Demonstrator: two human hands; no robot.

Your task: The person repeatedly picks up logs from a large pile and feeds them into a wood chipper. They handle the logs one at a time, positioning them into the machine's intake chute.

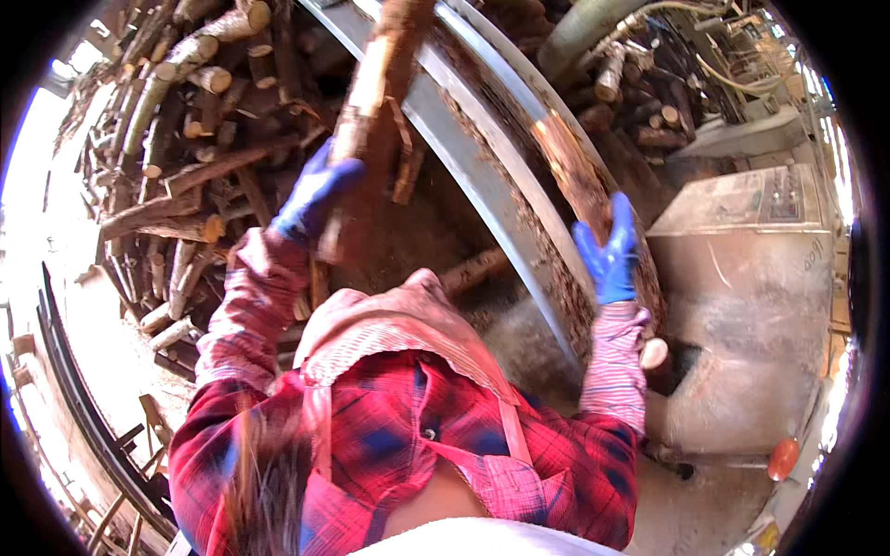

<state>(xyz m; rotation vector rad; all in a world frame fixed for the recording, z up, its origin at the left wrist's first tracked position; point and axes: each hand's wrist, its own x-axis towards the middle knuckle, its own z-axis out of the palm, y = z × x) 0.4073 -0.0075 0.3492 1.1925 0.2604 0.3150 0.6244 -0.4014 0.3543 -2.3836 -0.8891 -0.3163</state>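
L hand [318,196] grips 1 log [369,102]; R hand [612,258] (spread wide) @ 1 split log [577,169].

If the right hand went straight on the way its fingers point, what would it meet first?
Most likely the split log lying just ahead of the right hand; depth is unclear, so they may already touch.

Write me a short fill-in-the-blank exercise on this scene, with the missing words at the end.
The left grip, holding a log, is gloved in ____. The split piece by the right grip is made of ____. The boxy metal housing stands to the person's ____. The plaid shirt is mainly ____.
Missing words: blue; wood; right; red.
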